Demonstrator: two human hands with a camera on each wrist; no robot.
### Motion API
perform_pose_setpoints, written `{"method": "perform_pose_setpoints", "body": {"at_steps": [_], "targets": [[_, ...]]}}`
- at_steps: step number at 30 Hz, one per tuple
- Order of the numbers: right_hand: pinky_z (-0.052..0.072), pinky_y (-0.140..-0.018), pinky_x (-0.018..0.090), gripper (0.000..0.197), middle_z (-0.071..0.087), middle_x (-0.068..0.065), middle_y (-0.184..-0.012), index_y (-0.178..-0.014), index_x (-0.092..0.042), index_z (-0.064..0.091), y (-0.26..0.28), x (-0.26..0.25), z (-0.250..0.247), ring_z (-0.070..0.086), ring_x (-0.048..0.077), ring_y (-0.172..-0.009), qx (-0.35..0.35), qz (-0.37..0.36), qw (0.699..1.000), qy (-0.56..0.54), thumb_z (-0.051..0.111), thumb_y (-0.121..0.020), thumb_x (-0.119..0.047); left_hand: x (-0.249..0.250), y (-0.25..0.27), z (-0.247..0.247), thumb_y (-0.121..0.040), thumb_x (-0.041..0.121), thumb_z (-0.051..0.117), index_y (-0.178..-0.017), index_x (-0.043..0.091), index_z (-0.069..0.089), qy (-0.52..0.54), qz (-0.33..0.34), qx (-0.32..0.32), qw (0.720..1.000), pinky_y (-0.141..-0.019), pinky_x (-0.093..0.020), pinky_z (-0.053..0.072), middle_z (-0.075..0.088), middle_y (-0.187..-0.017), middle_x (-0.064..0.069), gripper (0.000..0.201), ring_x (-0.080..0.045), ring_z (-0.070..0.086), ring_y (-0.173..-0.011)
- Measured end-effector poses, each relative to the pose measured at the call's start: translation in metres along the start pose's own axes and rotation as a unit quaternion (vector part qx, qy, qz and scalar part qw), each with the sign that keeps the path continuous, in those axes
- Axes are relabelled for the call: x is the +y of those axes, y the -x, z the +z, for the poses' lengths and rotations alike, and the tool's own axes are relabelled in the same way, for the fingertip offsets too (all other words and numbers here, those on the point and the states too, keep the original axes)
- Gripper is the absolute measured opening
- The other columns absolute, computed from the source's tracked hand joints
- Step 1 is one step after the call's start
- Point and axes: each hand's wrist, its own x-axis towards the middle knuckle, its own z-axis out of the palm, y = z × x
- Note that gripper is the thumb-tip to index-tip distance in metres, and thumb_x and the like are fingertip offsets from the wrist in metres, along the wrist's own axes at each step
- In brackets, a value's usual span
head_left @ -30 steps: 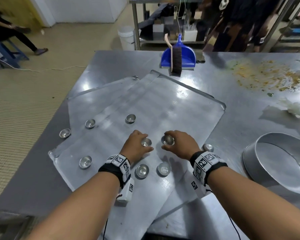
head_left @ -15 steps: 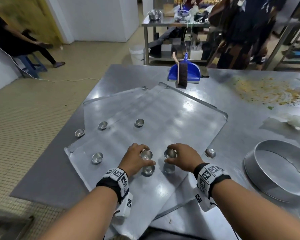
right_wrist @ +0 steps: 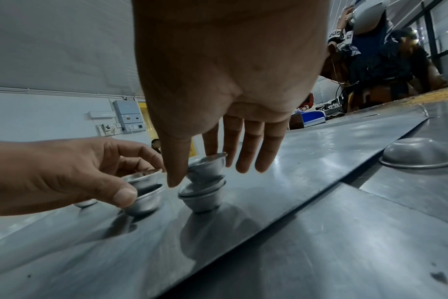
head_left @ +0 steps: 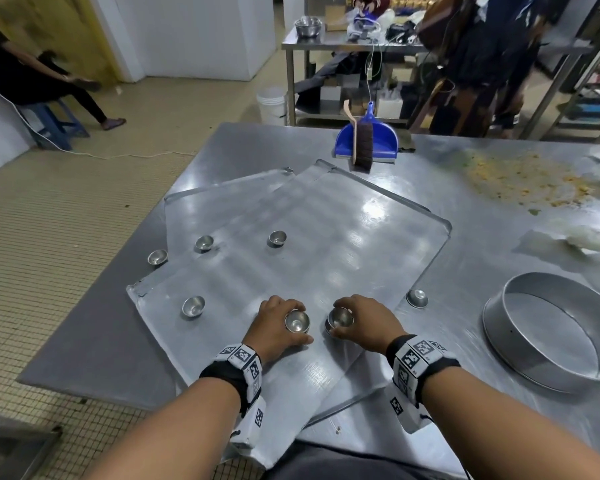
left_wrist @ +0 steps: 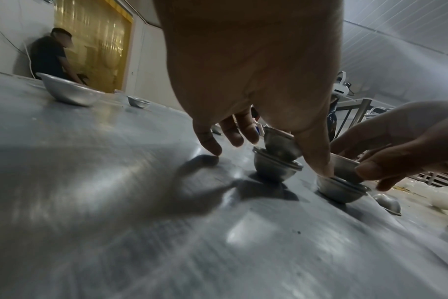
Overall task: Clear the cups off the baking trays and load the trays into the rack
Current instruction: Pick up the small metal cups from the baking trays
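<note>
At six o'clock on the top tray (head_left: 343,237), each hand now sets its cup into another: a second ago four lay separate there. The left hand (head_left: 274,327) pinches one cup (head_left: 297,321), the right hand (head_left: 364,322) another (head_left: 340,317). Two stacks mean fewer trips; loose cups (head_left: 193,306) wait at nine and eleven o'clock.

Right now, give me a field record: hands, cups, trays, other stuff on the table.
left hand: pinches a cup, nesting it into another on the top tray
right hand: pinches a cup over another cup
loose cups: four upright on the left, one upside down on the right
trays: overlapping, askew
table: dustpan, round tin, crumbs
</note>
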Motion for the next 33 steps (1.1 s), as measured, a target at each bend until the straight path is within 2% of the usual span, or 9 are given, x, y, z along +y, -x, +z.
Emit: {"method": "perform_pose_setpoints", "body": {"at_steps": [4, 9, 17, 26, 31, 33], "targets": [[0.048, -0.093, 0.034, 0.053, 0.062, -0.003, -0.131, -0.138, -0.029, 0.057, 0.001, 0.003, 0.003, 0.058, 0.021, -0.118, -0.006, 0.008, 1.0, 0.004, 0.069, -0.088, -0.041, -0.001, -0.001, 0.005, -0.068, 0.045, 0.09, -0.123, 0.037, 0.06, -0.008, -0.001, -0.006, 1.0, -0.104, -0.038, 0.046, 0.051, -0.12, 0.006, 0.063, -0.015, 0.044, -0.119], [0.047, -0.095, 0.033, 0.053, 0.062, -0.003, -0.133, -0.14, -0.03, 0.055, 0.0, 0.002, 0.007, 0.057, 0.021, -0.121, -0.005, 0.008, 1.0, 0.002, 0.066, -0.09, -0.04, 0.0, -0.001, 0.003, -0.071, 0.043, 0.088, -0.129, 0.035, 0.059, -0.016, 0.001, -0.009, 1.0, -0.104, -0.036, 0.045, 0.051, -0.123, 0.004, 0.065, -0.016, 0.044, -0.122], [0.045, -0.098, 0.033, 0.07, 0.06, -0.006, -0.138, -0.143, -0.032, 0.052, -0.001, 0.007, 0.014, 0.056, 0.02, -0.126, -0.01, 0.017, 1.0, -0.021, 0.075, -0.081, -0.055, 0.0, 0.001, 0.002, -0.074, 0.045, 0.087, -0.134, 0.026, 0.057, -0.011, -0.009, -0.004, 1.0, -0.104, -0.032, 0.044, 0.053, -0.128, 0.004, 0.07, -0.013, 0.046, -0.122], [0.046, -0.091, 0.032, 0.059, 0.066, -0.004, -0.131, -0.139, -0.031, 0.056, 0.0, 0.008, 0.02, 0.058, 0.021, -0.12, -0.004, 0.004, 1.0, -0.014, 0.071, -0.086, -0.052, -0.004, 0.0, 0.002, -0.077, 0.042, 0.085, -0.13, 0.022, 0.06, -0.034, 0.002, -0.007, 0.999, -0.103, -0.032, 0.044, 0.054, -0.124, 0.003, 0.063, -0.017, 0.048, -0.123], [0.045, -0.1, 0.034, 0.079, 0.06, -0.003, -0.14, -0.146, -0.03, 0.048, -0.001, 0.008, 0.02, 0.054, 0.02, -0.128, -0.011, 0.014, 0.999, -0.042, 0.076, -0.078, -0.059, -0.003, 0.002, 0.0, -0.074, 0.053, 0.084, -0.138, 0.025, 0.055, -0.015, -0.002, -0.012, 1.0, -0.106, -0.032, 0.044, 0.052, -0.13, 0.006, 0.075, -0.013, 0.047, -0.125], [0.047, -0.101, 0.035, 0.079, 0.059, -0.004, -0.142, -0.145, -0.029, 0.051, -0.002, 0.009, 0.018, 0.056, 0.018, -0.127, -0.005, 0.015, 0.998, -0.054, 0.074, -0.078, -0.064, -0.002, 0.003, -0.001, -0.076, 0.059, 0.08, -0.138, 0.027, 0.054, 0.01, -0.008, -0.009, 1.0, -0.104, -0.032, 0.045, 0.051, -0.129, 0.007, 0.075, -0.01, 0.049, -0.121]]}}
